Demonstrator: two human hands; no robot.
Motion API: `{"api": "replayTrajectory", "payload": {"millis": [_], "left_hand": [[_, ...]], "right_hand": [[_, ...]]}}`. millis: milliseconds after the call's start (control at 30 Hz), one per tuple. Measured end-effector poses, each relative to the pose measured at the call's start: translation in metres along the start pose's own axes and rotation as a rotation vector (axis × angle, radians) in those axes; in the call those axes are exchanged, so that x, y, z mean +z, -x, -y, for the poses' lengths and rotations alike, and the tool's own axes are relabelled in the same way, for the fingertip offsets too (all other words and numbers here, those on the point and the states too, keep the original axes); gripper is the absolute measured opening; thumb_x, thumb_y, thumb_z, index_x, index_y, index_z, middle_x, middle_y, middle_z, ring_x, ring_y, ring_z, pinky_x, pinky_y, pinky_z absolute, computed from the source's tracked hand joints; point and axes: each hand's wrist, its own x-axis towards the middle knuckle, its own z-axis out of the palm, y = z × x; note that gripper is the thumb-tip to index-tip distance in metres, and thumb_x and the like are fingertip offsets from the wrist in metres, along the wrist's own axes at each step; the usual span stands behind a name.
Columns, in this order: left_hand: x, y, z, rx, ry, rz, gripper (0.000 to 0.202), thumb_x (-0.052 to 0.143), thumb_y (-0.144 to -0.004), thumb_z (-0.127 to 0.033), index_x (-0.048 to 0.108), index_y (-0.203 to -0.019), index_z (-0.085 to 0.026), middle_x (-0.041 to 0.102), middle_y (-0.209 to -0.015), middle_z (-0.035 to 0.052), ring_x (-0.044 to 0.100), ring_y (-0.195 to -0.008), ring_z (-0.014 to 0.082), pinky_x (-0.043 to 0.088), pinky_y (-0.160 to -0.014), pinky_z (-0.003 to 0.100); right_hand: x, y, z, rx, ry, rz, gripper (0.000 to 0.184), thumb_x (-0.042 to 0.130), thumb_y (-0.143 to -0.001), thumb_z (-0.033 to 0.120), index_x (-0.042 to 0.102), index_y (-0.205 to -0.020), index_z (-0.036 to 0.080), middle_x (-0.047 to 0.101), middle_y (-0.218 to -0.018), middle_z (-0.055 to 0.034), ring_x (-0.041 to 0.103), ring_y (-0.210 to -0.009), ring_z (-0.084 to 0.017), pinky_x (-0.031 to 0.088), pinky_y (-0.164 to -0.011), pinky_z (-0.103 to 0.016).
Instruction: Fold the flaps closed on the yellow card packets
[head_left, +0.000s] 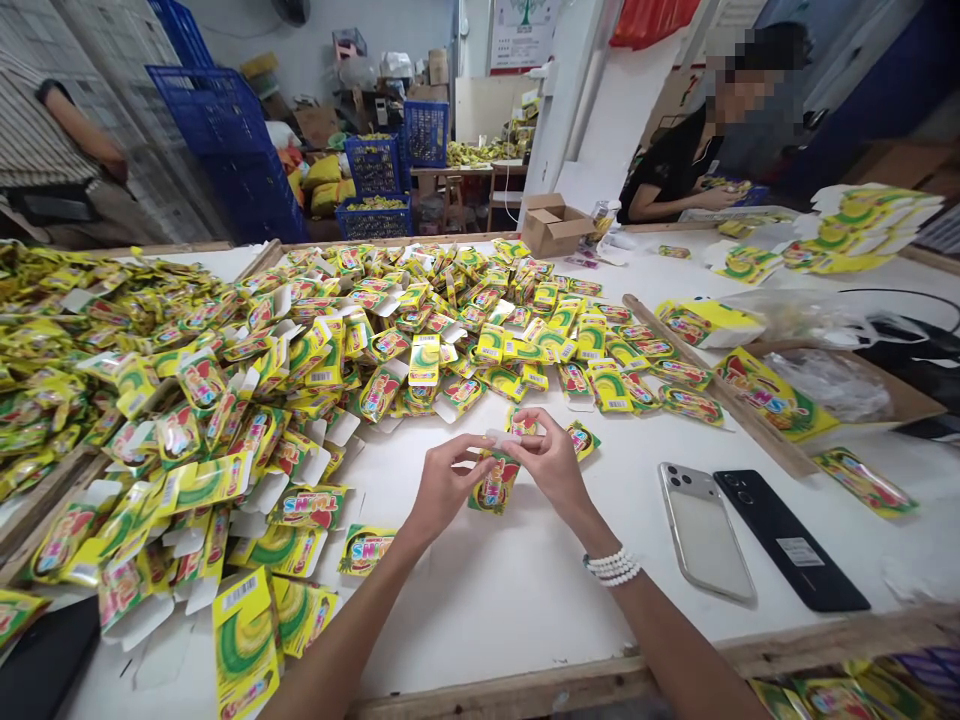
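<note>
My left hand point(448, 482) and my right hand point(553, 463) meet over the white tabletop, fingers pinched at the whitish flap end of a small yellow-green printed carton point(493, 488). The carton's printed face shows below my fingertips, and part of it is hidden by them. Another small printed carton point(582, 440) lies just behind my right hand. To the left of my left forearm lies a single carton point(366, 549). A large heap of cartons point(390, 345), many with white end flaps open, spreads behind and to the left of both hands.
Two phones, one silver point(706, 530) and one black point(791, 540), lie right of my right forearm. A wooden strip point(720, 390) divides the table. Yellow packets point(112, 300) are heaped at far left. A small cardboard box point(553, 225) stands behind; a person point(675, 175) sits at back right.
</note>
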Motion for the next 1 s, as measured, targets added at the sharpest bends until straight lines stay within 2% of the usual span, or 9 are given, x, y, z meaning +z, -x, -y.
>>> {"api": "replayTrajectory", "payload": {"millis": [200,367,567,767,1000], "left_hand": [[0.0024,0.0006,0.0035,0.003,0.083,0.027,0.033,0.073,-0.085,-0.047,0.073,-0.097,-0.017,0.07,-0.114,0.0092,0.072,-0.098,0.0183,0.062,-0.082,0.025],[0.005,0.0018,0.0025,-0.083,0.139,-0.029,0.048,0.08,-0.078,-0.049,0.063,-0.113,-0.02,0.07,-0.114,0.007,0.073,-0.082,0.0147,0.062,-0.07,0.023],[0.0029,0.0013,0.0011,-0.061,0.136,-0.019,0.042,0.081,-0.077,-0.049,0.072,-0.103,-0.017,0.072,-0.112,0.0081,0.074,-0.09,0.0171,0.062,-0.08,0.025],[0.0011,0.0024,0.0053,-0.062,0.159,0.018,0.042,0.084,-0.074,-0.048,0.075,-0.102,-0.017,0.075,-0.109,0.0088,0.076,-0.091,0.0196,0.063,-0.081,0.027],[0.0005,0.0017,0.0013,-0.004,0.114,0.063,0.035,0.082,-0.078,-0.043,0.077,-0.1,-0.016,0.075,-0.108,0.0084,0.075,-0.089,0.0177,0.062,-0.088,0.028]], "right_hand": [[0.0015,-0.0004,-0.0033,-0.001,0.048,0.026,0.047,0.083,-0.073,0.056,0.064,-0.098,0.021,0.079,-0.082,-0.0088,0.077,-0.081,-0.03,0.061,-0.066,-0.032],[0.0025,0.001,-0.006,-0.025,0.093,-0.049,0.046,0.084,-0.072,0.055,0.065,-0.095,0.02,0.078,-0.077,-0.0084,0.075,-0.069,-0.028,0.057,-0.057,-0.032],[0.0006,0.0022,-0.0059,-0.031,0.076,-0.063,0.043,0.082,-0.075,0.053,0.064,-0.096,0.02,0.077,-0.074,-0.0075,0.076,-0.076,-0.03,0.058,-0.064,-0.033],[0.0015,0.0029,-0.0035,0.009,0.095,-0.112,0.047,0.084,-0.07,0.052,0.065,-0.098,0.019,0.073,-0.063,-0.0041,0.073,-0.065,-0.028,0.056,-0.058,-0.032],[-0.0002,0.0025,-0.0022,0.1,0.018,-0.122,0.051,0.087,-0.064,0.048,0.063,-0.1,0.02,0.075,-0.068,-0.0063,0.074,-0.068,-0.03,0.056,-0.058,-0.033]]}}
